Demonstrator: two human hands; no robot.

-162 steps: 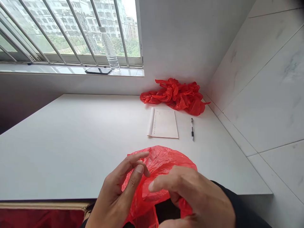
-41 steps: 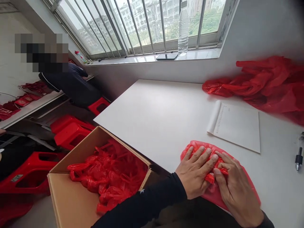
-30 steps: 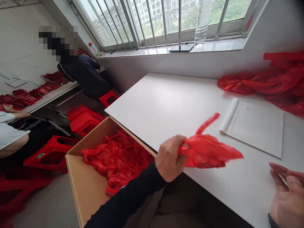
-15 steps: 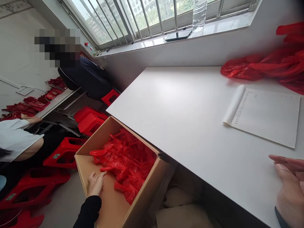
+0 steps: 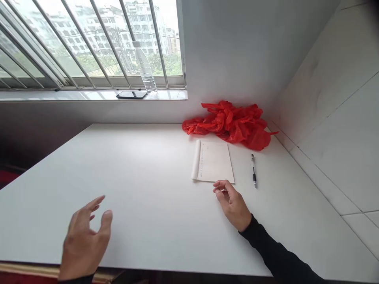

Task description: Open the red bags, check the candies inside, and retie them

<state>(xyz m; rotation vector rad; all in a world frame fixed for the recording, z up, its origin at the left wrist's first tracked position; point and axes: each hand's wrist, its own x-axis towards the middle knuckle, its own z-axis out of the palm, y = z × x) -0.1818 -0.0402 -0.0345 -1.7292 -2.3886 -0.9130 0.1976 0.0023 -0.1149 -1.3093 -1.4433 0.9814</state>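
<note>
My left hand hovers over the front left of the white table, thumb and fingers spread, with nothing in it. Just below the notepad, my right hand is loosely curled with a gap between thumb and fingers, also holding nothing. The notepad lies flat, its cover rolled back along the left side. To its right is a black-and-clear pen. Behind the notepad, against the wall, sits a crumpled heap of red plastic bags.
A water bottle and a phone stand on the sill of the barred window. A tiled wall bounds the table's right side. At the lower left, the edge of a cardboard box shows below the table's front edge.
My view has swung right, from the box of red bags to the table. My left hand has left the box and is now above the table; my right hand is by the notepad's lower edge.
</note>
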